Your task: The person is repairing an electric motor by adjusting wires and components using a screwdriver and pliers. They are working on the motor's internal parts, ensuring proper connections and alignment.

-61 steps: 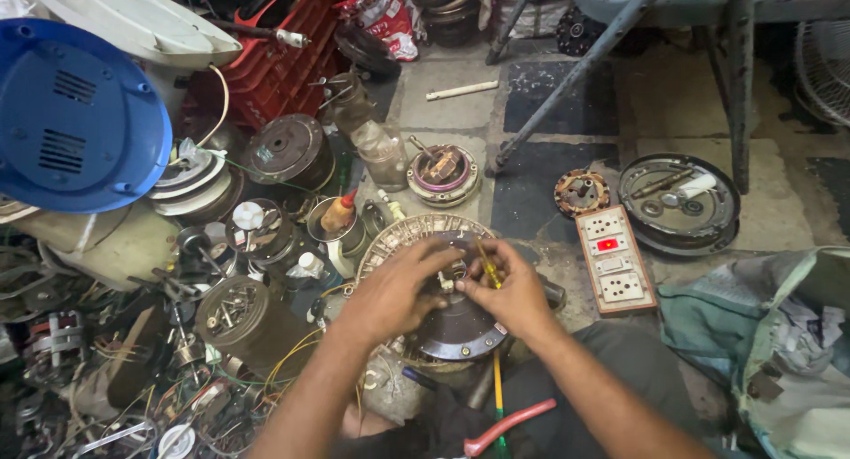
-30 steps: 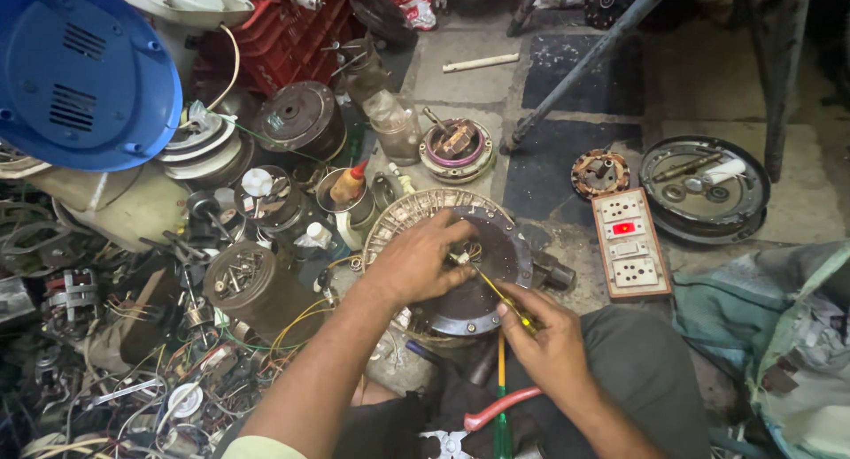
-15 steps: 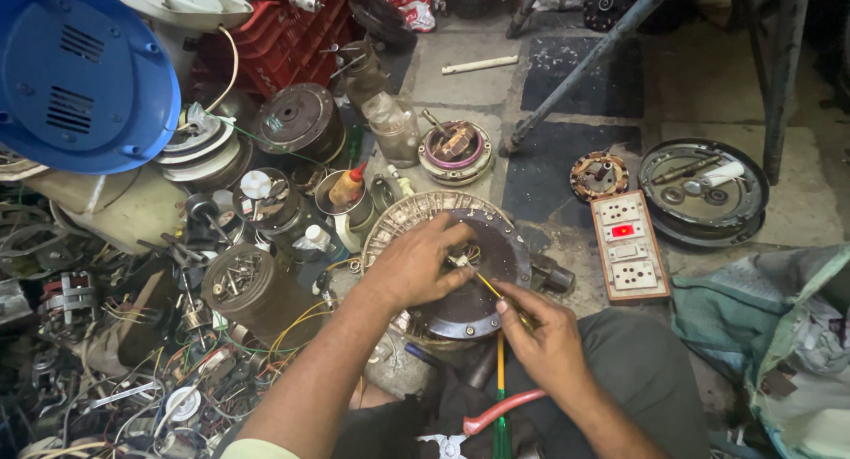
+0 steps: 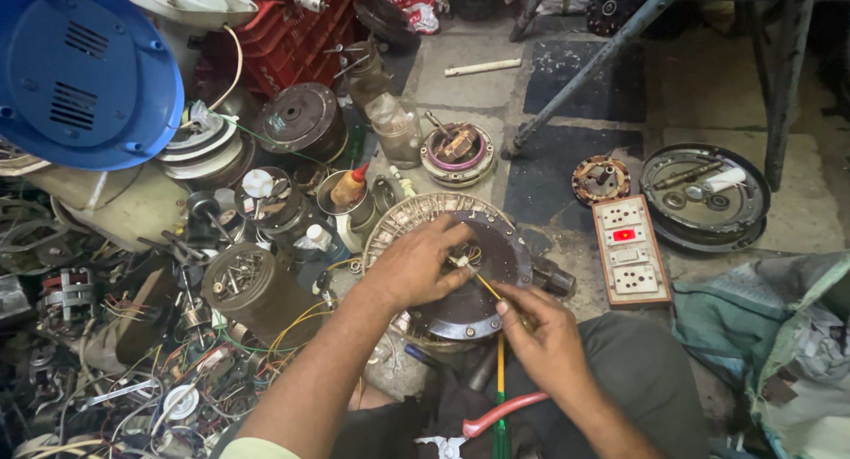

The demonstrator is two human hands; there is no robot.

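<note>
Thin wires [image 4: 467, 257] at the motor housing [image 4: 482, 277] centre are pinched by left hand [image 4: 416, 269] fingers; the right hand [image 4: 540, 335] fingers pinch a yellow wire [image 4: 485, 286], which could snap if tugged.

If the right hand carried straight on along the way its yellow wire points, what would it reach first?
The right hand points up-left along the yellow wire. First in that line is the left hand, its fingertips at the centre of the round motor housing; depth is hard to judge.

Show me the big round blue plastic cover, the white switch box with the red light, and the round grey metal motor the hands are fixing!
round blue plastic cover [image 4: 84, 69], head view, middle of its vented face.
white switch box [image 4: 629, 251], head view, panel below the red light.
round grey metal motor [image 4: 505, 246], head view, bare dark plate beside the left hand.
</note>
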